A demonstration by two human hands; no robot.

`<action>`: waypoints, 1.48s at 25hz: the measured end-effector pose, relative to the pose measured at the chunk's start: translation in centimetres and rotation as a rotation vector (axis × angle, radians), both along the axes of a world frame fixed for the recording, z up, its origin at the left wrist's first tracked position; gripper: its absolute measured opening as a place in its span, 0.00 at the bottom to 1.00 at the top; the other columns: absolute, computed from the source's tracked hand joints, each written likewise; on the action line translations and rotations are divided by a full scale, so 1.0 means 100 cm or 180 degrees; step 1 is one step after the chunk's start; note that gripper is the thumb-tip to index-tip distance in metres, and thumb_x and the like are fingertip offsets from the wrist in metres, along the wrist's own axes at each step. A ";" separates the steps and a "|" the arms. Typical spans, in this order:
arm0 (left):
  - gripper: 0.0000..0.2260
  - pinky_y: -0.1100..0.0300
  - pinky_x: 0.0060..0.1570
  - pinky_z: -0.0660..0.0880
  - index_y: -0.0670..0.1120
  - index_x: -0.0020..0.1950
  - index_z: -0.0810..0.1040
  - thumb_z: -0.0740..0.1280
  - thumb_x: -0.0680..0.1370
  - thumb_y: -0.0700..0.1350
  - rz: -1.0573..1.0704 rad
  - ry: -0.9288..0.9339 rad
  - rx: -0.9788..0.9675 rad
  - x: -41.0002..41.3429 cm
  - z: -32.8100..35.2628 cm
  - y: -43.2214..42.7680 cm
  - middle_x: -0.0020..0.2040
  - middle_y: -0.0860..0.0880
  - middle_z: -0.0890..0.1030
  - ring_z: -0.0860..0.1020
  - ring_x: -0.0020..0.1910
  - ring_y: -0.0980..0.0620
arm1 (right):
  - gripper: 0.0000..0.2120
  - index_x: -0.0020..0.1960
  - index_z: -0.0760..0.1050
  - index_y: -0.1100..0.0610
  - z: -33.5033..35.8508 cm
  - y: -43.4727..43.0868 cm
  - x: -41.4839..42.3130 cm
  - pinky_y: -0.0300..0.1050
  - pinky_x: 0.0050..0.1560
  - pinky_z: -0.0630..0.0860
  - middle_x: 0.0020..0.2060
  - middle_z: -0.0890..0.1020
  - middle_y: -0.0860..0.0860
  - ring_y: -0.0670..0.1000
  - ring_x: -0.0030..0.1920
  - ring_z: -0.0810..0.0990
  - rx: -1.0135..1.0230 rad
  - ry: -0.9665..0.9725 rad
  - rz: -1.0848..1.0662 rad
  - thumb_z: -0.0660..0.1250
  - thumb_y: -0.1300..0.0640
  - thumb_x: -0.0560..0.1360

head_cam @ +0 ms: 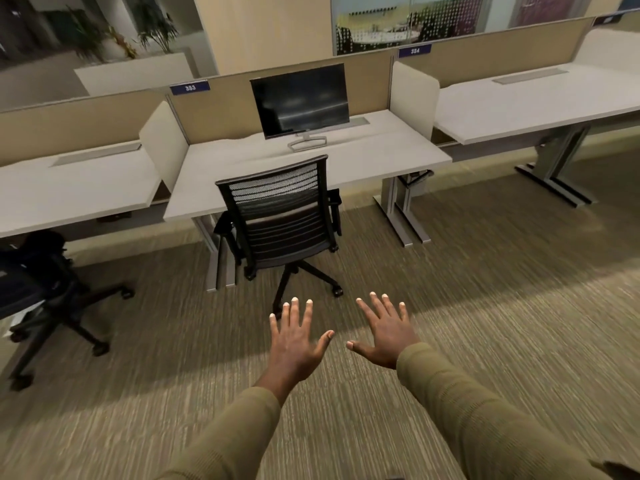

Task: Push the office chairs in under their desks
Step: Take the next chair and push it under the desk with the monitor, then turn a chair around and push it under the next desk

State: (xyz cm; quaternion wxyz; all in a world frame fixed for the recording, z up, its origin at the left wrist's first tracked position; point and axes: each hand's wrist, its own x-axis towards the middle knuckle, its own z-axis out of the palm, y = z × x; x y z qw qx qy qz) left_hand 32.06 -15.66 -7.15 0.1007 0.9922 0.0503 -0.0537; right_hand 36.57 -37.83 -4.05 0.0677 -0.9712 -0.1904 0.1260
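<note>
Chairs are the matter in hand, and the nearer one, a black mesh-backed chair (282,216), is seen tucked close against the middle counter (363,157), its seat already partly under the counter edge and its backrest square to the monitor (300,98) that stands behind it. A second chair (38,289) is found to the left of the mesh-backed chair, pulled well out from the left counter (69,188) and turned at an angle on the carpet (485,306); it is judged to be the one not yet pushed in.

Both hands are held out in front, well short of the mesh-backed chair and touching nothing. The left hand (294,344) is spread wide with the palm down, and the right hand (384,337) is likewise spread wide and holds nothing.

Each chair is expected to be moderately heavy yet easily rolled, since castors are seen on the five-armed base. Some drag from the carpet is likely, and the seat may swivel if it is pushed off-centre. The mesh is probably springy, so the stiff top rail of the backrest is judged the best place to be gripped, with both hands set apart. The armrests may catch on the counter edge if the chair is not lined up.
</note>
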 end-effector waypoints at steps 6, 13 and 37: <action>0.40 0.40 0.78 0.36 0.52 0.84 0.41 0.43 0.78 0.72 0.0011 0.0009 -0.0075 -0.140 -0.011 -0.005 0.84 0.44 0.42 0.40 0.83 0.44 | 0.47 0.82 0.38 0.48 -0.005 0.008 -0.144 0.64 0.78 0.40 0.82 0.43 0.54 0.58 0.81 0.40 0.0031 0.0158 0.0076 0.55 0.26 0.74; 0.39 0.38 0.78 0.36 0.51 0.84 0.41 0.45 0.80 0.71 0.0043 0.0267 -0.0267 -0.241 -0.025 -0.030 0.84 0.44 0.43 0.39 0.82 0.43 | 0.48 0.81 0.37 0.48 -0.008 -0.017 -0.250 0.64 0.78 0.39 0.82 0.42 0.54 0.59 0.81 0.40 -0.0331 0.0379 0.0094 0.53 0.25 0.74; 0.33 0.38 0.79 0.47 0.48 0.83 0.57 0.55 0.82 0.64 -0.0086 -0.0696 -0.1297 -0.407 0.053 -0.365 0.82 0.45 0.59 0.55 0.81 0.46 | 0.31 0.73 0.68 0.53 0.103 -0.302 -0.445 0.62 0.71 0.65 0.71 0.71 0.56 0.58 0.70 0.70 0.0098 0.0105 0.0055 0.59 0.34 0.78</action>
